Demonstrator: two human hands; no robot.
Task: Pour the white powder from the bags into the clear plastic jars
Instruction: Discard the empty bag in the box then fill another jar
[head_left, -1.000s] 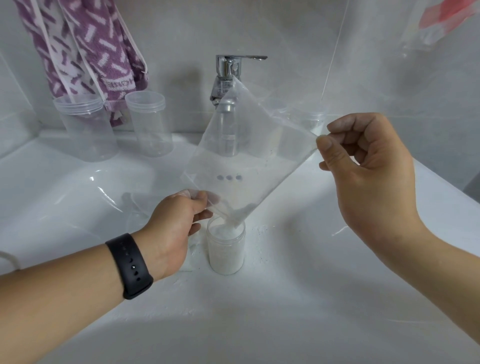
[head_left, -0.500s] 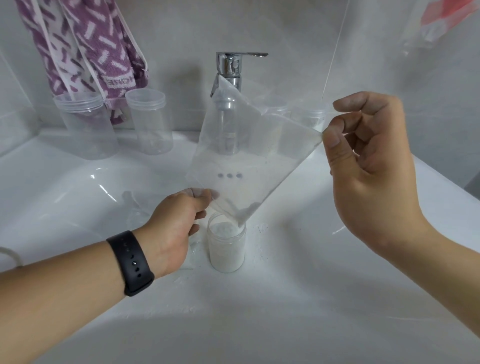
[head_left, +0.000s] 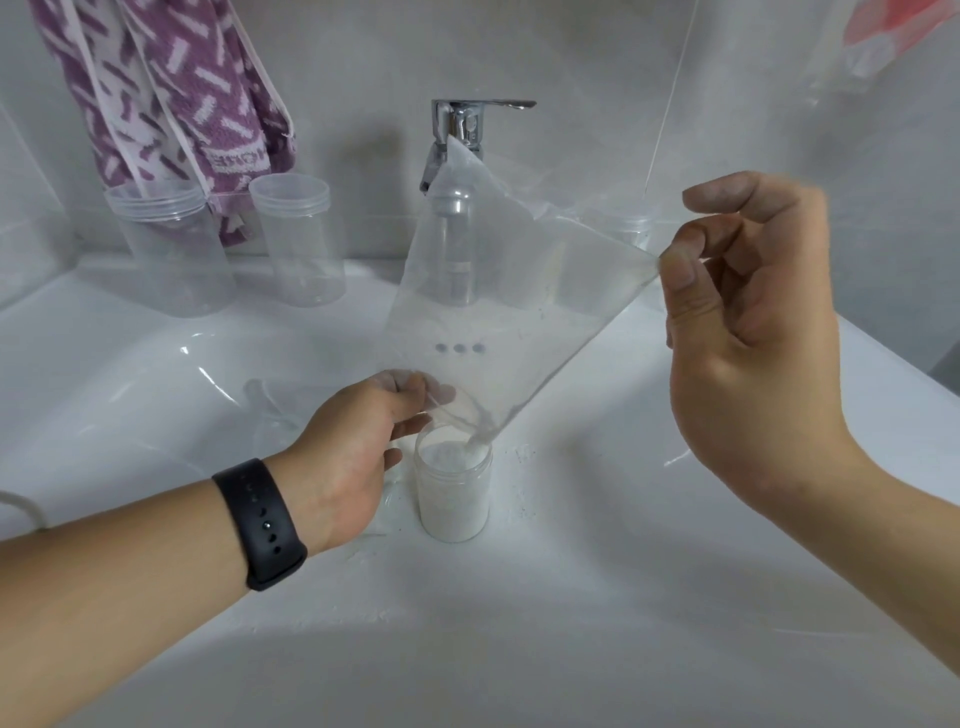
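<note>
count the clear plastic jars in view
3 sure: one holding white powder under the bag in the sink, and two empty on the back ledge, left and. Another may stand behind the bag.

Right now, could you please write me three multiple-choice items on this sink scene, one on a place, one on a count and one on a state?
1. Where does the jar with powder stand?
A. in the basin
B. on the back ledge
C. under the towel

2. How many empty jars stand on the ledge left of the tap?
A. one
B. two
C. four

3. What is the right hand doing?
A. lying flat
B. turning the tap
C. pinching the bag's corner

Answers: 1 A, it stands on the basin floor below the bag; 2 B, one stands beside another; 3 C, thumb and finger hold that raised corner.
</note>
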